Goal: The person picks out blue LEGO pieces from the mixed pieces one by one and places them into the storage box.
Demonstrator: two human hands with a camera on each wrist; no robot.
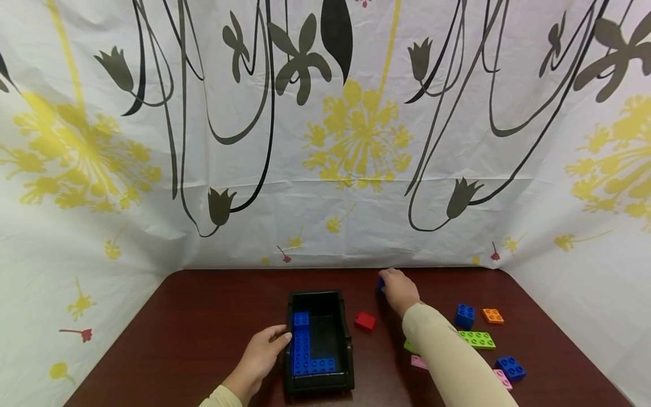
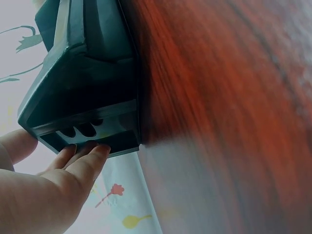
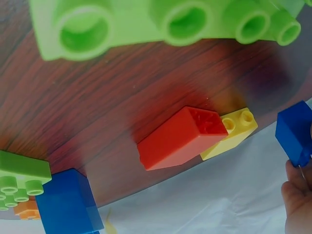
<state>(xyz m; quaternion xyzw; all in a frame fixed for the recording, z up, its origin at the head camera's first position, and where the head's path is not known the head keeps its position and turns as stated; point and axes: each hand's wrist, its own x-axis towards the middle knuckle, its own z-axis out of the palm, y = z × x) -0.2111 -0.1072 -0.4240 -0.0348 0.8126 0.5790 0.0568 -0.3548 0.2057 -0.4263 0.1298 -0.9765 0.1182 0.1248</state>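
My left hand grips the near left side of a black open bin, thumb at the rim and fingers against the outer wall. In the left wrist view the fingertips meet the slotted wall of the bin. Inside the bin, blue bricks form an L along its left and near sides. Toward the back of the table, my right hand pinches a blue brick, mostly covered by the fingers in the head view. In the right wrist view this blue brick shows beside the fingertips.
A red brick lies right of the bin. A yellow brick shows in the right wrist view. Under and beyond the right arm are a lime-green plate, blue bricks, an orange piece and pink pieces. Patterned cloth hangs behind.
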